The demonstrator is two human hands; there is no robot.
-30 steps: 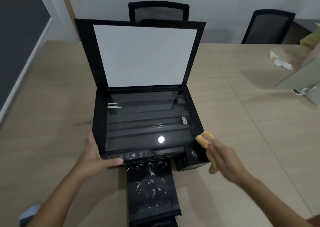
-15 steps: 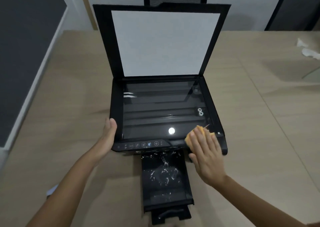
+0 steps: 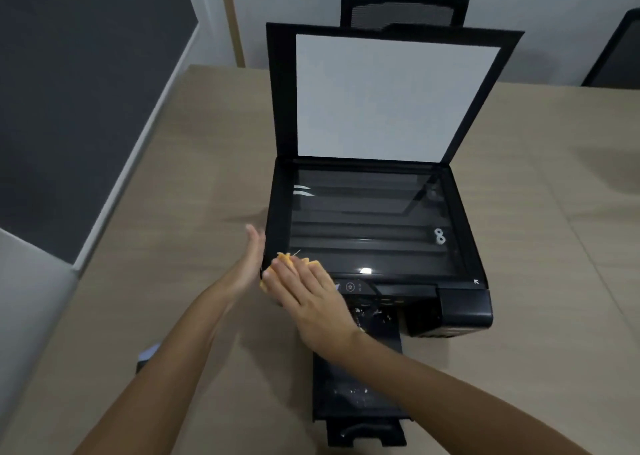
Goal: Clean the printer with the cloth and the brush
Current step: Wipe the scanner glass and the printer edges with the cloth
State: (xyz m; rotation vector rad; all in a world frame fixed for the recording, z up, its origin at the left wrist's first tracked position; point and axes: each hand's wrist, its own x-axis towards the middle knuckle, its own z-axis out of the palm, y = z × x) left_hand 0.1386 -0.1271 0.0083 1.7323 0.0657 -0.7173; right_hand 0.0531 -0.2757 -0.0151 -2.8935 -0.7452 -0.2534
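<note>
A black printer [image 3: 464, 305] stands on the wooden table with its scanner lid [image 3: 394, 94] raised upright, white backing facing me. The scanner glass [image 3: 370, 222] is exposed. My right hand [image 3: 311, 298] lies flat on an orange cloth [image 3: 287, 258], pressing it on the front left corner of the printer over the control panel. My left hand [image 3: 251, 257] rests flat against the printer's left side, fingers straight. The paper output tray [image 3: 360, 395] sticks out toward me with white specks on it. No brush is in view.
The light wooden table [image 3: 173, 212] stretches left and right of the printer. A black office chair [image 3: 403, 9] stands behind the lid, another chair [image 3: 620, 52] at the far right. A small bluish object [image 3: 147, 354] peeks out beneath my left forearm.
My right hand has slid the orange cloth from the printer's front right corner across the front edge to the front left corner. My left hand stays at the left side. The view shifted left.
</note>
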